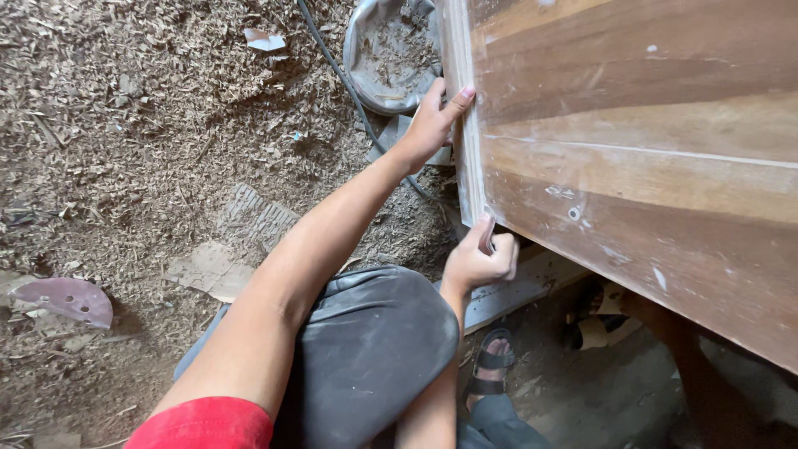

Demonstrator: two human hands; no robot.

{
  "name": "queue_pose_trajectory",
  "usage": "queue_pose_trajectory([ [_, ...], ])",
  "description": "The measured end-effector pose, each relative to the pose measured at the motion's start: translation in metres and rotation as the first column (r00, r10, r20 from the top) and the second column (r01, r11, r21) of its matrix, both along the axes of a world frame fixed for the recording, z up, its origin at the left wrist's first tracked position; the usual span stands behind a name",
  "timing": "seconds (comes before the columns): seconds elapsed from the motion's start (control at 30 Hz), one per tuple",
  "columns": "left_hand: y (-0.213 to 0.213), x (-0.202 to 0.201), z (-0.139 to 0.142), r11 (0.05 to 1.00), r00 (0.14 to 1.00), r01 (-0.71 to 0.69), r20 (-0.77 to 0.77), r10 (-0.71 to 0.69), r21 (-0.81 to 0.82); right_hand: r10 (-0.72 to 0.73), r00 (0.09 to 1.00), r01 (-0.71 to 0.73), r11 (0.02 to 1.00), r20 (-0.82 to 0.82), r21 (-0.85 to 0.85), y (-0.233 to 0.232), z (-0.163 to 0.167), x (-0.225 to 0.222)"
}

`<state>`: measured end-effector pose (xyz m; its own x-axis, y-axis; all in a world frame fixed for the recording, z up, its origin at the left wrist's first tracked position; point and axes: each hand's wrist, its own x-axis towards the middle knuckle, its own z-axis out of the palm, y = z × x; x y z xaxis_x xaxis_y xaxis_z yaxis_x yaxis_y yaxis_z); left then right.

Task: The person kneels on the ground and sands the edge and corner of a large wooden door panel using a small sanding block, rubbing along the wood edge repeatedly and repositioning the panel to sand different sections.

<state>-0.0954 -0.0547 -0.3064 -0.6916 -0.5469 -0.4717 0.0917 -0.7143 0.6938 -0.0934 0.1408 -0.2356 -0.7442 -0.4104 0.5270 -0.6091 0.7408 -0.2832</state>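
Observation:
A large wooden panel (648, 158) with brown and pale bands and white filler marks fills the upper right. My left hand (432, 120) grips its pale left edge (467, 158), thumb on the face and fingers behind. Lower down the same edge, my right hand (480, 258) is closed on a small dark folded piece (489, 233), which looks like sandpaper and is pressed against the edge. My knee in dark grey cloth (374, 349) sits below both hands.
Wood shavings (125, 125) cover the floor. A metal basin (386, 54) and a black cable (332, 66) lie behind the panel's edge. A purple sanding disc (66, 299) and cardboard scraps (212, 270) are at left. My sandalled foot (490, 362) rests by a pale plank (519, 287).

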Motion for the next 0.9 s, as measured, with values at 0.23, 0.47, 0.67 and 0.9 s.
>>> queue_pose_trajectory([
  [0.23,0.0005,0.0002,-0.0021,0.999,0.999,-0.02,-0.029,0.019,-0.035,-0.027,0.999,0.029,0.999,0.026,-0.043,-0.0023,0.0052,0.0017],
  [0.47,0.0003,0.0,-0.0029,1.0,0.999,-0.01,-0.052,0.01,0.002,0.027,0.999,-0.026,0.999,0.033,-0.04,-0.0036,0.009,0.0002],
  [0.67,0.0005,-0.0004,-0.0026,1.0,0.999,-0.022,-0.033,0.021,-0.014,-0.021,0.997,0.025,0.998,0.07,-0.051,-0.0033,0.0054,-0.0013],
  [0.9,-0.0005,-0.0002,-0.002,0.999,0.999,-0.022,-0.025,0.021,-0.034,0.086,0.996,-0.086,0.996,-0.018,0.018,-0.0029,0.0042,-0.0034],
])
